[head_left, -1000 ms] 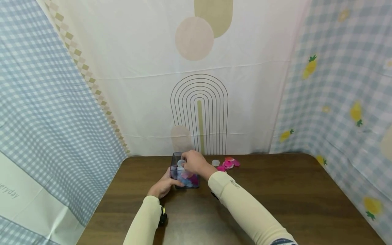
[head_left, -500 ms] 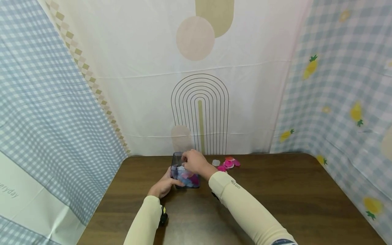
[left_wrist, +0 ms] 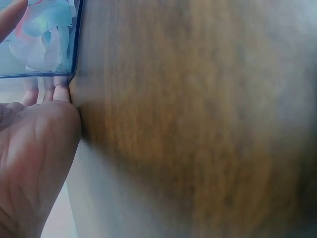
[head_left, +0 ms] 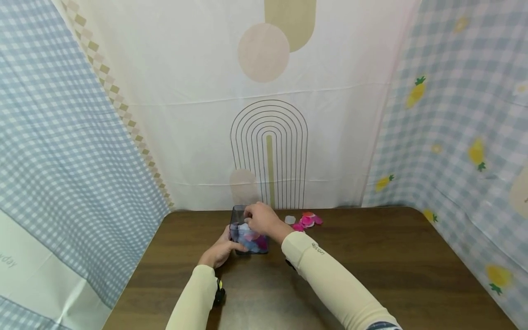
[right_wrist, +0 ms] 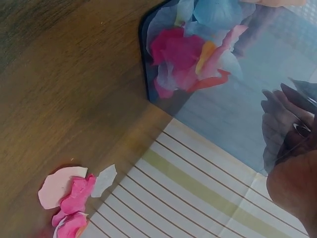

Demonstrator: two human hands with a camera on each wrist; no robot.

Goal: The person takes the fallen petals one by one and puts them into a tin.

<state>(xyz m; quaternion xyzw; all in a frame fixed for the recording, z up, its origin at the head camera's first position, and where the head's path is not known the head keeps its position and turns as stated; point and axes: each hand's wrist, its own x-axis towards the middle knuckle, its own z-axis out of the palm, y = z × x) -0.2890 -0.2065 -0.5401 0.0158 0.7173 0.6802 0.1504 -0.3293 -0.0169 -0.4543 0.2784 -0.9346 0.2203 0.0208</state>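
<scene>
One box (head_left: 238, 215) | left hand (head_left: 220, 250) gripping it | right hand (head_left: 264, 218) at its opening (can't tell if holding) | several petals (head_left: 307, 221) beside, more inside

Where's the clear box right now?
In the head view, the box is near the far edge of the table, left of the loose petals, gripped by the left hand, right hand at its top.
</scene>
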